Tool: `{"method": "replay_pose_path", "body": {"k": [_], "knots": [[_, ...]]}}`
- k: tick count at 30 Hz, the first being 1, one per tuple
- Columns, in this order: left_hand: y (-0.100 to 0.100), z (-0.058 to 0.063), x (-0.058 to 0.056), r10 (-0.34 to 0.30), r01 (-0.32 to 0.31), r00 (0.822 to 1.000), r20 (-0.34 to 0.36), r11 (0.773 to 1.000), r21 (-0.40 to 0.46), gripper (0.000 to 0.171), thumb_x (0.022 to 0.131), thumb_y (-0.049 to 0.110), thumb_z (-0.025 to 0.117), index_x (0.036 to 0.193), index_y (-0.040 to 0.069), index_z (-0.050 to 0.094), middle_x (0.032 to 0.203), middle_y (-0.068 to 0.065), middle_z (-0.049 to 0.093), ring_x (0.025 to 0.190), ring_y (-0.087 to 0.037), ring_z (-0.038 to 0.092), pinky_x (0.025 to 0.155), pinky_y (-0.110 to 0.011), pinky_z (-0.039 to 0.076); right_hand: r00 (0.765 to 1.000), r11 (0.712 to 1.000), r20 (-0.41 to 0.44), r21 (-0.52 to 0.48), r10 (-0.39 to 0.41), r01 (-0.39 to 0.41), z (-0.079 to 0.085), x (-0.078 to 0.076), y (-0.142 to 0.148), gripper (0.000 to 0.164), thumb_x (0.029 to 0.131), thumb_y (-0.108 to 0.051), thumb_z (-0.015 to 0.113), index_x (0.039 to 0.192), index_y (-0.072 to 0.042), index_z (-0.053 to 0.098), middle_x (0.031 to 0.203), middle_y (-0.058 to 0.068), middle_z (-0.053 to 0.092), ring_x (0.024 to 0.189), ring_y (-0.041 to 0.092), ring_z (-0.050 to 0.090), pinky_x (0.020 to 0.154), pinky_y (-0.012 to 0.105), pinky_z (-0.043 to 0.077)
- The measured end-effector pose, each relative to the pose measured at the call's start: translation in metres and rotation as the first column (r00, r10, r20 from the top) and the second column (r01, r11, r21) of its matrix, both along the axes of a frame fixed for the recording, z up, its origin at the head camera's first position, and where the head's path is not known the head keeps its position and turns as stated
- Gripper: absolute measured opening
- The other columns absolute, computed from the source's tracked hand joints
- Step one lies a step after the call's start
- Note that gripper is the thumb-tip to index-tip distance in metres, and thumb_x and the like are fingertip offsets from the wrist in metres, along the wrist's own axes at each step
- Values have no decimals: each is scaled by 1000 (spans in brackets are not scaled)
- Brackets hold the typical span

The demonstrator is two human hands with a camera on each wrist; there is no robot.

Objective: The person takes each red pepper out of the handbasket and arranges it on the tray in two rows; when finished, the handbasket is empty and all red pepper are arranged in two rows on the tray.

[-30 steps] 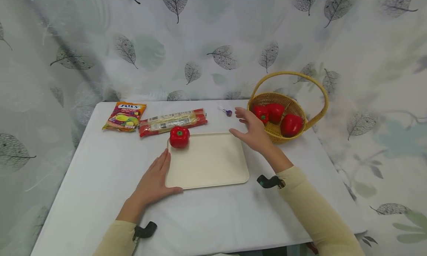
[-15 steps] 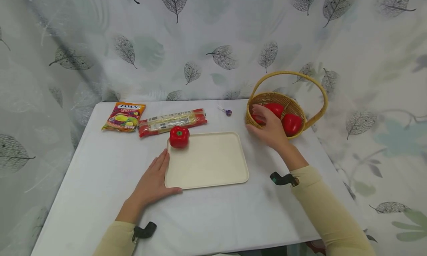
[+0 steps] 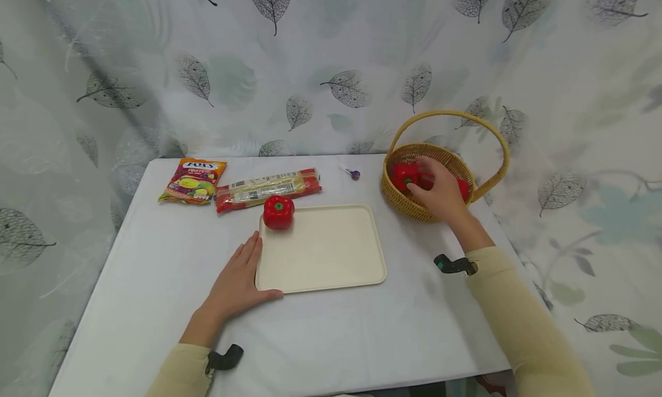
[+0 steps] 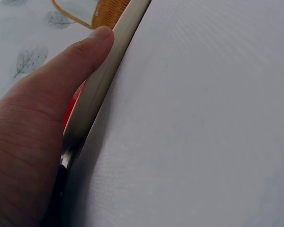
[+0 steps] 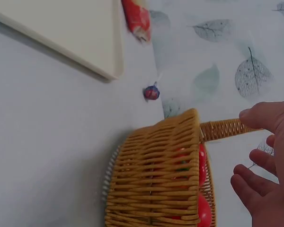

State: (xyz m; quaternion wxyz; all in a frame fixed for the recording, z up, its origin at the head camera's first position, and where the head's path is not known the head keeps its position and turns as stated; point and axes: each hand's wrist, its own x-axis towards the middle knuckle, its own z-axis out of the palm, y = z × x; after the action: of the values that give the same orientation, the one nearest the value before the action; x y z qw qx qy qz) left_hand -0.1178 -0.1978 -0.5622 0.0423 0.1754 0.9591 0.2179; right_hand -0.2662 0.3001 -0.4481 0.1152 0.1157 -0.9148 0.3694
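Note:
My left hand (image 3: 235, 282) lies along the left side of a cream tray (image 3: 323, 250), fingers straight and thumb at its near-left corner. In the left wrist view the thumb (image 4: 92, 45) touches the tray's side. A red bell pepper (image 3: 278, 213) sits on the tray's far-left corner. Over a wicker basket (image 3: 414, 208) reaches my right hand (image 3: 442, 190), partly covering the red peppers (image 3: 403, 176) inside. The right wrist view shows this hand (image 5: 270, 165) with its fingers spread and nothing between them, above the basket's opening.
Behind the tray lies a long red-and-yellow packet (image 3: 268, 190), beside a bag of FOX'S fruit candy (image 3: 193, 181). A small wrapped lollipop (image 3: 354, 174) lies left of the basket. The basket's tall handle (image 3: 504, 161) arches behind my right hand. A leaf-patterned curtain (image 3: 331, 52) hangs beyond the table.
My right hand has moved right, from beside the basket to over the leftmost pepper, then further right over the middle ones. The left hand and the tray have stayed in place.

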Motion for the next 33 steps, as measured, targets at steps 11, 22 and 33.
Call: {"method": "replay_pose_path", "body": {"k": [11, 22, 33], "knots": [[-2, 0, 0, 6, -6, 1000, 3, 1000, 14, 140, 78, 88, 72, 172, 0, 17, 181, -12, 8, 165, -33, 17, 132, -52, 18, 996, 990, 90, 139, -29, 17, -11, -16, 13, 69, 99, -16, 80, 160, -8, 48, 158, 20, 51, 143, 42, 49, 118, 64, 40], [-2, -3, 0, 8, -8, 1000, 7, 1000, 7, 141, 78, 90, 70, 173, 2, 15, 182, -11, 7, 165, -32, 16, 132, -53, 18, 985, 982, 166, 188, -47, 15, -23, -31, 10, 73, 99, -15, 79, 163, -9, 44, 158, 24, 50, 144, 45, 47, 118, 67, 39], [-2, -2, 0, 8, -8, 1000, 7, 1000, 5, 141, 78, 89, 71, 172, 1, 15, 182, -11, 8, 165, -34, 17, 132, -52, 19, 968, 978, 240, 206, -74, 23, -38, -42, 15, 73, 99, -12, 78, 163, -12, 43, 156, 24, 48, 137, 43, 51, 116, 64, 44]]}}
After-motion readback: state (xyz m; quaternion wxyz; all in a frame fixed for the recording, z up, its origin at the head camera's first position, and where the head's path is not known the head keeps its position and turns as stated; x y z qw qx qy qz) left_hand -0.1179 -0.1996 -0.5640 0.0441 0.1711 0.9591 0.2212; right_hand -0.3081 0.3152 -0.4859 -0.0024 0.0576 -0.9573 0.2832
